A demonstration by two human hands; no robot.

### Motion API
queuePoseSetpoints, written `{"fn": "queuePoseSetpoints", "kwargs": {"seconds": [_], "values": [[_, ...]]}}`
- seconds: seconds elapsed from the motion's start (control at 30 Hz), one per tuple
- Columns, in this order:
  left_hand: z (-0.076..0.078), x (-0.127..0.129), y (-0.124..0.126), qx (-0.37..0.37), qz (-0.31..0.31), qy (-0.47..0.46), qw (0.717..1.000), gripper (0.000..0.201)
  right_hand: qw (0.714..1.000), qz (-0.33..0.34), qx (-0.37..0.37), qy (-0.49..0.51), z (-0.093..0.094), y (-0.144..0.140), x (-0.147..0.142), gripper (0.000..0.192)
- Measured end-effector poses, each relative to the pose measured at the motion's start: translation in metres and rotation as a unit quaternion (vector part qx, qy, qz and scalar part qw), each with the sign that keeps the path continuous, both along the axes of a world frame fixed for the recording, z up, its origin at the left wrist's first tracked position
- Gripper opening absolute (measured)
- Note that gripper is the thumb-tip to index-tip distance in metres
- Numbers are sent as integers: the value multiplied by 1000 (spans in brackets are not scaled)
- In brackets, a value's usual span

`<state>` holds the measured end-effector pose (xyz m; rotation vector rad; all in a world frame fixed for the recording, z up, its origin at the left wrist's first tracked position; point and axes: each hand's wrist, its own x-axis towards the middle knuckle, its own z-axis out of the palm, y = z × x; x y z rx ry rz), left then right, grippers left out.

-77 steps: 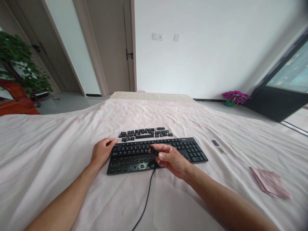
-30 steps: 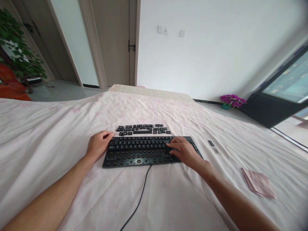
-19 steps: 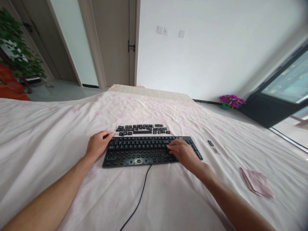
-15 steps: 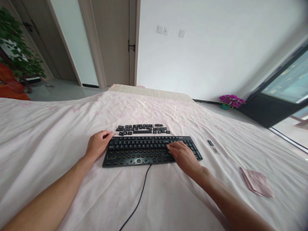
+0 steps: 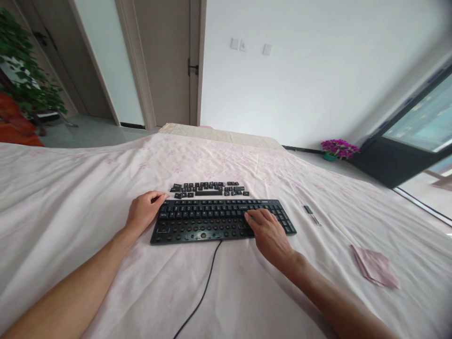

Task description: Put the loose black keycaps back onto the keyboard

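Observation:
A black keyboard (image 5: 197,215) lies flat on the bed cover. Its upper rows carry keycaps, while the lower rows of its main block show bare key posts. At the upper left corner, my left hand (image 5: 144,210) is closed, thumb and fingers gripping the edge. My right hand (image 5: 268,230) rests over the right-middle part, fingers bent together and fingertips down among the keys; anything pinched there is hidden. Behind the keyboard lie several loose black keycaps (image 5: 211,185), among them a long space bar (image 5: 209,193).
A wire keycap puller (image 5: 308,211) with a dark handle lies right of the keyboard. Farther right is a folded pink cloth (image 5: 376,266). The keyboard's cable (image 5: 203,292) runs toward me across the wrinkled pale cover (image 5: 116,292).
My right hand has shifted very slightly, its fingers staying at the same spot on the keyboard. My left hand keeps its place at the corner.

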<state>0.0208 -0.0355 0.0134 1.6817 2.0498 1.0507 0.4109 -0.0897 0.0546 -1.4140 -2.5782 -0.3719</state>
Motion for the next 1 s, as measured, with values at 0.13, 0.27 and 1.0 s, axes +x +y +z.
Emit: {"fn": "queuePoseSetpoints", "kwargs": {"seconds": [0.13,0.27,1.0], "values": [[1,0,0,1,0,0,1000,34,1000,-8,0,16,0,2,-1,43],[2,1,-1,2,0,-1,1000,33,999,-4,-2,40,3,8,-1,33],[-1,0,-1,10,-8,-3,1000,36,998,36,25,48,1,15,5,21]]}}
